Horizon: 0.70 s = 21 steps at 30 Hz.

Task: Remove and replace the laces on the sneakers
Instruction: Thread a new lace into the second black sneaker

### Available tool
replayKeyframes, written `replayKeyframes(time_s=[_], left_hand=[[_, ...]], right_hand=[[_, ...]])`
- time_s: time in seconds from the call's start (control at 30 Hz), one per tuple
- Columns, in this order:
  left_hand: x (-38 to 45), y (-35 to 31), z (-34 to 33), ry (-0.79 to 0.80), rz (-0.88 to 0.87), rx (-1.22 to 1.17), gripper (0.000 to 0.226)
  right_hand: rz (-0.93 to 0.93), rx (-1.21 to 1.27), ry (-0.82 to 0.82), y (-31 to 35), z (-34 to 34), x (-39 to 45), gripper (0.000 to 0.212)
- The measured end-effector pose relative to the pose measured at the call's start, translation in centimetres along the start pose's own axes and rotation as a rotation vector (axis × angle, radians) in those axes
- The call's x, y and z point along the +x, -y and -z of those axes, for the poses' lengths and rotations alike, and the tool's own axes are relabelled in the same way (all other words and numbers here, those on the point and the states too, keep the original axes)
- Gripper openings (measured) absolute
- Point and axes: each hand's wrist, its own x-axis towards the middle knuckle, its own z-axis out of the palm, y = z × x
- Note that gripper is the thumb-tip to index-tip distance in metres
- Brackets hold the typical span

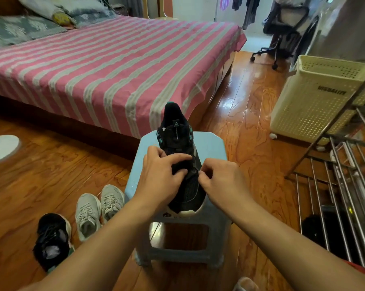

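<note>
So the black sneaker (178, 148) is sitting on a little blue stool (211, 143), toe toward the person, heel pointing at the bed (106, 66). Left hand (162, 175) rests across the middle of the shoe with fingers curled over the lace area, steadying it. Right hand (220, 181) is pinching something small at the eyelets near the toe, looks like a dark lace, though it's too dark against the shoe to be sure. Can't tell whether laces are going out or coming in, so I'd guess this shoe is mid-job. Its black partner (51, 240) and a gray pair (99, 206), still laced, wait on the floor, so plenty left.
</note>
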Motion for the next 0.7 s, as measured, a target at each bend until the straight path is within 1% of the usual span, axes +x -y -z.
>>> replayKeyframes(time_s=[0.07,0.17,0.53,0.63,0.7], left_hand=[[0.0,0.2,-0.1,0.010,0.042,-0.075,0.034],[0.0,0.5,-0.2,0.014,0.075,-0.138,0.034],[0.1,1.2,-0.7,0.014,0.098,-0.234,0.034],[0.1,1.3,-0.7,0.010,0.100,-0.249,0.033],[0.2,1.4,-0.7,0.014,0.105,-0.254,0.034]], right_hand=[[0.047,-0.053,0.007,0.3,0.2,0.0,0.012],[0.059,-0.111,0.009,0.6,0.4,0.0,0.011],[0.033,-0.137,0.017,1.5,0.2,0.2,0.012],[0.015,-0.123,-0.012,1.6,0.0,0.2,0.013],[-0.037,-0.121,-0.039,1.7,-0.3,0.3,0.014]])
